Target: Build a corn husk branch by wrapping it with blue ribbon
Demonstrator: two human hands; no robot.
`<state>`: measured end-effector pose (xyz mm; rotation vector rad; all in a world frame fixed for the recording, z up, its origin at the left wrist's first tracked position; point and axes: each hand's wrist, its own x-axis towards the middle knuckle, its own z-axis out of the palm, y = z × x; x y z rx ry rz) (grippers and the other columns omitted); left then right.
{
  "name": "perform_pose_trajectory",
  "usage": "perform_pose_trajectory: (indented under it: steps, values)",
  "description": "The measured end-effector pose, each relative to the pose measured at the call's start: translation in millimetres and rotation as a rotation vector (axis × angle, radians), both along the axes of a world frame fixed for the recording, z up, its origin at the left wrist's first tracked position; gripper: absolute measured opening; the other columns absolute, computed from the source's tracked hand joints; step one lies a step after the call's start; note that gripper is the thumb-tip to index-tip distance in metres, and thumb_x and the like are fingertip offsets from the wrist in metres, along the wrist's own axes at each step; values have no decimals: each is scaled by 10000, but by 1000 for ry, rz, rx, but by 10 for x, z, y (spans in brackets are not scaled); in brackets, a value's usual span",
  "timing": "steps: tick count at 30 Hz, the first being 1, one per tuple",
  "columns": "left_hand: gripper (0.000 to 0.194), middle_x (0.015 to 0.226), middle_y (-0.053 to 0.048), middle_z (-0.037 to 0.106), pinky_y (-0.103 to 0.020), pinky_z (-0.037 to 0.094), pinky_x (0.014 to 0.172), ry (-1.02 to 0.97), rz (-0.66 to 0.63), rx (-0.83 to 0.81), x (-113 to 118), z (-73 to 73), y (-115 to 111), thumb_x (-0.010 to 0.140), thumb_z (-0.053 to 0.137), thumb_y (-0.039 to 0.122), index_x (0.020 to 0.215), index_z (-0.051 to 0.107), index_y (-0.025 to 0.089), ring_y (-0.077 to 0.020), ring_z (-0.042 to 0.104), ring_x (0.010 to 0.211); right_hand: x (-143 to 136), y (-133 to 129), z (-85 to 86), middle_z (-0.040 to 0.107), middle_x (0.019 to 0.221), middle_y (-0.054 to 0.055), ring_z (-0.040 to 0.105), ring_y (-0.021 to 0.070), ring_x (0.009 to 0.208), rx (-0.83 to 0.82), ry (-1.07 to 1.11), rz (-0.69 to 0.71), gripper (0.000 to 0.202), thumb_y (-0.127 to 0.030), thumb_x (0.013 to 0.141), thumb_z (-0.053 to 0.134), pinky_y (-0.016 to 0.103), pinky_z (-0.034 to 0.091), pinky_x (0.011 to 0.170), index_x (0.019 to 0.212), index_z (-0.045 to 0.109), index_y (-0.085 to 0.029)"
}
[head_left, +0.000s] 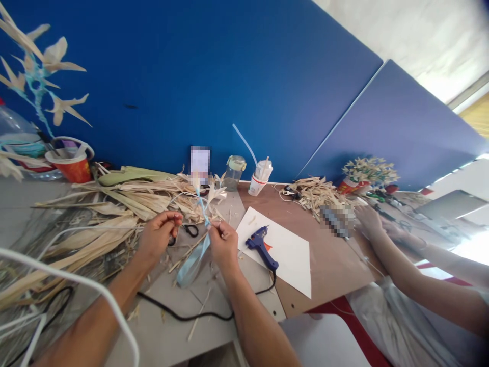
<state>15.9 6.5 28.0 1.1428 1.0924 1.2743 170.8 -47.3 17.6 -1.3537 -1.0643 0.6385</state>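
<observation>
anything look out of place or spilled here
Just mild mess: husks sprawl untidily, and a stray strip lies on the grey tabletop. The paper sits askew across the brown board's left edge, with the glue gun on its side on it. No spill is visible.

The blue strip (193, 262) is partly covered by the right hand (224, 242), the upright screen (200, 164) is blurred, and the clear bottle (14, 125) is cut off at the left edge.

one blue strip (186, 270), one glue gun (263, 245), one paper sheet (292, 260), two blue panels (214, 66)
</observation>
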Motion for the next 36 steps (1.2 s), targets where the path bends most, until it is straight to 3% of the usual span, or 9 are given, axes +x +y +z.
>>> perform_pose_trajectory:
  steps: [7, 13, 17, 21, 26, 30, 36]
  values:
    - [144, 608, 16, 610, -231, 343, 496, -12, -131, -29, 99, 61, -81, 625, 652, 253, 740, 691, 175, -97, 482, 484, -37, -39, -30, 677, 637, -11, 544, 166, 611, 71, -329, -73, 165, -185, 805, 578, 330, 354, 775, 733, 722, -218]
    - [130, 533, 44, 531, -227, 330, 475, -9, -201, -57, 157, 44, -134, 635, 677, 289, 702, 673, 178, -95, 429, 465, -43, -56, -41, 738, 720, 23, 613, 177, 654, 132, -512, -72, 194, -153, 827, 552, 349, 324, 790, 790, 733, -211]
    - [272, 642, 27, 608, -233, 380, 507, 2, -203, -75, 145, 100, -254, 621, 772, 345, 817, 701, 171, -96, 468, 506, -68, -88, -28, 765, 785, 32, 644, 187, 724, 170, -593, -90, 193, -132, 830, 552, 356, 307, 804, 814, 724, -218]
    - [325, 806, 1, 664, -210, 413, 537, -155, -183, -148, 119, 116, -394, 604, 824, 311, 872, 710, 166, -67, 476, 542, -121, -130, -10, 750, 743, 22, 629, 184, 712, 208, -681, -56, 201, -109, 831, 549, 353, 286, 776, 813, 715, -222]
    - [274, 709, 13, 631, -175, 391, 486, -337, -189, -244, 140, 53, -418, 584, 843, 279, 779, 697, 154, -48, 445, 510, -184, -172, -15, 722, 708, 34, 607, 184, 697, 219, -774, -5, 171, -154, 871, 564, 352, 284, 767, 821, 716, -213]
    - [295, 646, 31, 603, -166, 383, 475, -346, -184, -245, 127, -12, -373, 578, 857, 317, 763, 687, 162, -48, 445, 501, -206, -168, -21, 752, 792, 40, 633, 185, 745, 181, -715, 40, 178, -164, 885, 568, 367, 305, 837, 888, 737, -220]
    - [288, 686, 25, 634, -190, 388, 480, -239, -159, -133, 88, -114, -334, 651, 808, 367, 818, 680, 170, -64, 469, 500, -259, -110, -29, 730, 862, 58, 640, 189, 813, 172, -374, 138, 188, -143, 861, 575, 327, 425, 786, 856, 750, -210]
